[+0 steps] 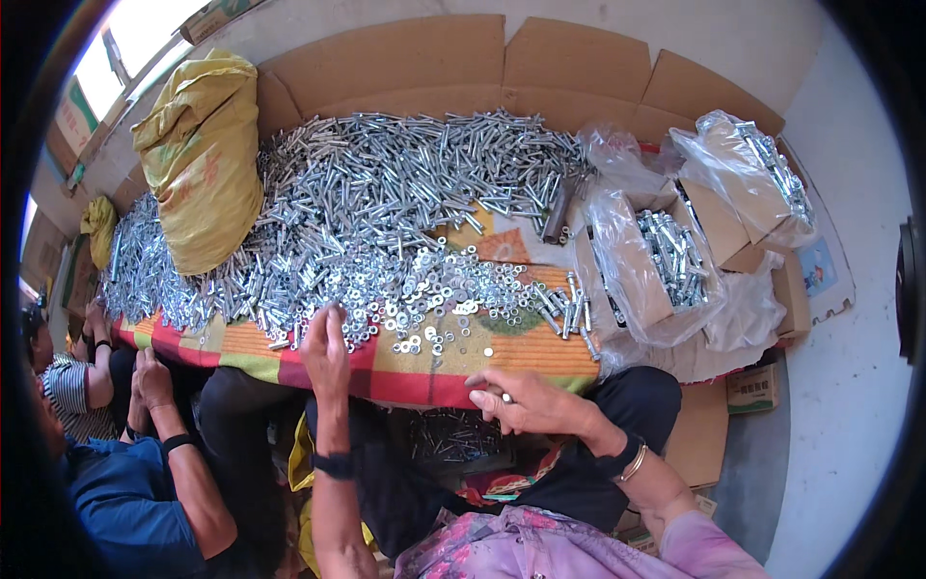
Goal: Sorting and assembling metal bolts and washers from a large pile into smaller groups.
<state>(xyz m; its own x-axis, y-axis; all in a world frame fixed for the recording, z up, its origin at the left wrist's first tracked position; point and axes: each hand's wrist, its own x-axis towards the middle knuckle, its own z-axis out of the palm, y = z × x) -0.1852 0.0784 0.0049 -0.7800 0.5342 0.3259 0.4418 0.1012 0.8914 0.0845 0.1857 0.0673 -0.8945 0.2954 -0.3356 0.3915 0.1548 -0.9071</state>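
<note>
My left hand (326,355) is raised at the front edge of the heap, beside the loose nuts and washers (420,289). Its fingers are pressed together; whatever they pinch, if anything, is hidden. Over the cloth's front edge, my right hand (531,403) is closed around a metal bolt (506,398), of which only a small end shows between the fingers. A large pile of silvery bolts with sleeves (405,179) covers the back and left of the table. Several more bolts (576,309) lie on the checked cloth (424,365) near the right end.
A yellow woven sack (204,169) lies on the pile at left. Plastic-lined cartons of bolts (672,253) stand at right. Cardboard (386,63) lines the back. A dark tray of bolts (453,436) sits below the table edge. Co-workers (135,497) sit at left.
</note>
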